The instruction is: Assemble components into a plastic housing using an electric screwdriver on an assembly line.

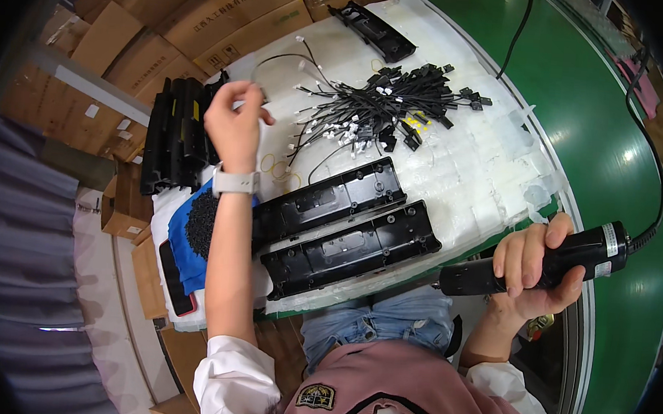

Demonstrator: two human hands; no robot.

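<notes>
My right hand point(537, 261) is wrapped around a black corded electric screwdriver point(488, 277), its bit end pointing left over the table's near edge. Raised at the left, my left hand point(235, 119) has loosely curled fingers, with thumb and forefinger slightly apart and nothing visible between them. Right beside that hand stands a stack of long black plastic housings point(173, 136). Two more black housing shells, a farther one point(340, 197) and a nearer one point(355, 249), lie side by side with their hollow insides up. My left forearm passes over a blue cloth point(184, 252) holding a heap of small black screws point(201, 225).
A pile of black cables with white connectors point(377, 106) covers the table's middle. Another black shell point(372, 31) lies at the far edge. A phone-like red-and-black object point(177, 279) rests at the near left corner. Cardboard boxes point(199, 13) line the back. The screwdriver's cord point(661, 168) rises at right.
</notes>
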